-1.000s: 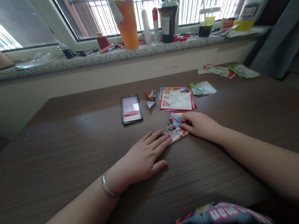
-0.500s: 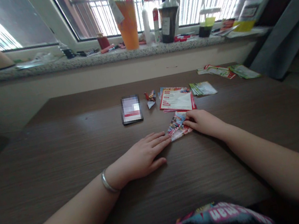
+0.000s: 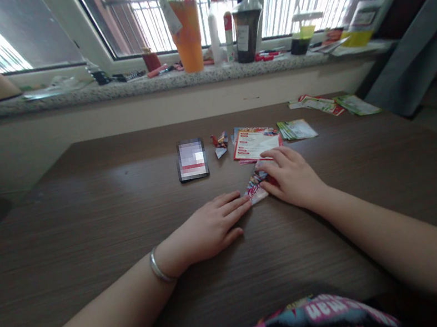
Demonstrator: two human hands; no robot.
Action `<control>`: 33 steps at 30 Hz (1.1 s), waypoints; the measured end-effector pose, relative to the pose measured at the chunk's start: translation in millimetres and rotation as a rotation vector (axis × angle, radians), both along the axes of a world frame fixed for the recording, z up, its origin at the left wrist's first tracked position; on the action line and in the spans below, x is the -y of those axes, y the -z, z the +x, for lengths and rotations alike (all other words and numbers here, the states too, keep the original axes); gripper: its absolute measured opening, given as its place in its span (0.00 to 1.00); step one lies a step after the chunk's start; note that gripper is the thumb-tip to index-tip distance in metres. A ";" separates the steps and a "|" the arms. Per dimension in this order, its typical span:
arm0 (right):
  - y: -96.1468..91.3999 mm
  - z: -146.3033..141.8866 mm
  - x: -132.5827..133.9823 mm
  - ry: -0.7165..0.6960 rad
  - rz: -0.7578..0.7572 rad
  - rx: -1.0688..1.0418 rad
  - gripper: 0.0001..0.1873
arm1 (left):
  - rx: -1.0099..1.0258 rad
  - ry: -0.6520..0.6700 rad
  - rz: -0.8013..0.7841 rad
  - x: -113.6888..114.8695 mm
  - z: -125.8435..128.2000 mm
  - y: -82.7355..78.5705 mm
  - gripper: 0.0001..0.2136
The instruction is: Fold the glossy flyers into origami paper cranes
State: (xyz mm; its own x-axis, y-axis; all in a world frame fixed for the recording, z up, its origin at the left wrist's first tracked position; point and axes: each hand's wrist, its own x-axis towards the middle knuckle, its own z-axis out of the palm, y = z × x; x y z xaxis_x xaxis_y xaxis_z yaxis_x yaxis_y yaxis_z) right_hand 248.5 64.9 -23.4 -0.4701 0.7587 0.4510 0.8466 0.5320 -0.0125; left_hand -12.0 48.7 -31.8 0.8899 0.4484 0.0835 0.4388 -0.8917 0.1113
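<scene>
A colourful printed paper (image 3: 255,186), folded to a narrow pointed shape, lies on the table between my hands. My left hand (image 3: 215,225) is flat and open, its outstretched fingertips on the paper's left corner. Over the right part curves my right hand (image 3: 290,173), with its thumb at the near side and its fingers at the far side, gripping the paper there and covering much of it. Just beyond lies a stack of printed cards (image 3: 256,143), which the right fingertips overlap in view. A small folded paper piece (image 3: 220,143) sits left of the stack.
A phone-like device (image 3: 191,160) with a blurred screen lies on the brown table (image 3: 86,226). Green-edged cards (image 3: 297,129) and paper strips (image 3: 320,104) are at the back right. Drink cups, including an orange one (image 3: 188,33), and bottles line the windowsill (image 3: 125,90).
My right hand has moved slightly left and over the paper, with its fingers more spread. The paper's visible part has become narrower. My left hand has stayed nearly still.
</scene>
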 end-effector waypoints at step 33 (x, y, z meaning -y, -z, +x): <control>15.3 -12.4 -14.4 -0.091 -0.360 -0.085 0.07 | 0.090 -0.012 0.139 -2.8 16.8 -2.9 0.15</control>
